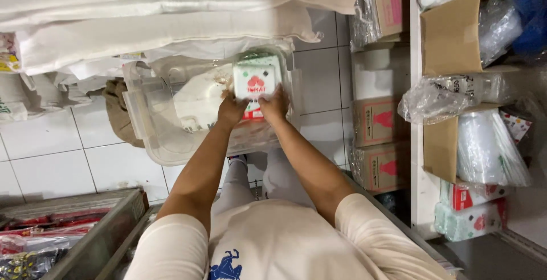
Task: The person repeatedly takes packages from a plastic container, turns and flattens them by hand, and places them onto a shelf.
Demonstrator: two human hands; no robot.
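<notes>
**Both hands on a white packet over a clear bin**

Nearest the camera: person's cream shirt [285, 246] with a blue print on the chest, short sleeves, both bare forearms reaching away and down.

Left hand [232, 110]: closed on the lower left edge of a white packet [254, 79], fingers wrapped under it, thumb side up. Right hand [274, 106]: closed on the lower right edge of the same packet. Hands almost touching each other below it.

Packet: flat, white, red and green print, wrapped in clear film. Held at the right end of a clear plastic bin [159, 137], at or just above rim level; can't tell whether it rests on anything inside. Bin sits on the white tiled floor [51, 154], tilted relative to the frame. Inside it, left of the packet: pale, whitish contents, too blurred to identify.

Surroundings:
- Above the bin: large folds of white cloth or sacking [159, 12], draped across the top of the frame.
- Left of the bin, touching it: a crumpled brown cloth [117, 114].
- Right of the bin: stacked cardboard cartons [376, 120] with pink marks, film-wrapped, standing on the floor.
- Far right: white shelf unit [419, 160] with open brown boxes, rolls and bundles of clear plastic bags [484, 149], and red and green packs [470, 211] at the bottom.
- Bottom left: metal-framed tray [97, 234] holding dark packaged goods.

Person's grey-trousered legs [262, 177] visible between the arms, feet near the bin's front edge.
</notes>
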